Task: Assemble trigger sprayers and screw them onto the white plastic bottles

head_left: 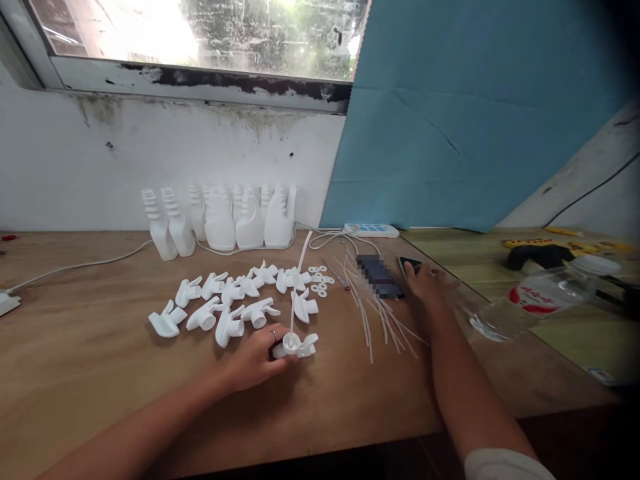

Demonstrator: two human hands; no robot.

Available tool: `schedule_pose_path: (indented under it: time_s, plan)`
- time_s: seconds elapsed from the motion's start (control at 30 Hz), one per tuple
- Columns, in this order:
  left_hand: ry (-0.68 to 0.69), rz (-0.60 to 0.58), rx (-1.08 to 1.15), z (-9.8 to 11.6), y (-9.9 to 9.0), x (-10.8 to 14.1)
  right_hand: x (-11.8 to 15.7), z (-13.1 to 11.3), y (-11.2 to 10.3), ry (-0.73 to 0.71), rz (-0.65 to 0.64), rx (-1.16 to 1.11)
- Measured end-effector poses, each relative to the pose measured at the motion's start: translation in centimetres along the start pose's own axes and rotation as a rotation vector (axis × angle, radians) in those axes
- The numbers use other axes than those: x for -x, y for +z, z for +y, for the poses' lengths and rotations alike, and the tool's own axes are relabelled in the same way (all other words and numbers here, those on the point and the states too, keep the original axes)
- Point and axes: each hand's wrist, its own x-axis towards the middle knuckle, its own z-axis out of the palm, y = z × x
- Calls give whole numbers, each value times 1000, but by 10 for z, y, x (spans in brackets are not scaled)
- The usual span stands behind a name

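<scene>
Near the front of the wooden table, my left hand [260, 363] is closed around a white spray trigger head [305, 347]. A thin white dip tube [293, 310] stands up out of its round opening. Over to the right, my right hand [425, 283] grips a small dark phone-like device [403, 263], mostly covered by the fingers. Just left of that lies a larger dark phone [393, 285] with a blurred screen. Several more trigger heads [229, 325] are spread behind my left hand. Loose dip tubes [367, 328] lie scattered between the hands.
White spray bottles [249, 227] line the wall. Small white washers [320, 291] and a pen [340, 277] lie mid-table. A power strip [373, 230] with a white cable sits at the back. A large clear water bottle [540, 300] is at the right, by a black item [540, 255].
</scene>
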Motion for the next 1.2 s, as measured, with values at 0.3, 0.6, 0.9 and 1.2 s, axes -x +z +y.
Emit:
schedule_pose_path:
  time_s: [0.3,0.6,0.9,1.2]
  plan:
    - [-13,-16,-47,1,1,-1,56,-111,-27,-574,191,-229]
    - [-5,-3,-42,0,1,-2,166,-188,-42,-1518,-39,-335]
    - [-30,15,16,1,0,-1,171,-189,-37,-1527,-2,-461]
    - [-93,176,190,-5,1,3,175,-187,-38,-1545,-3,-592]
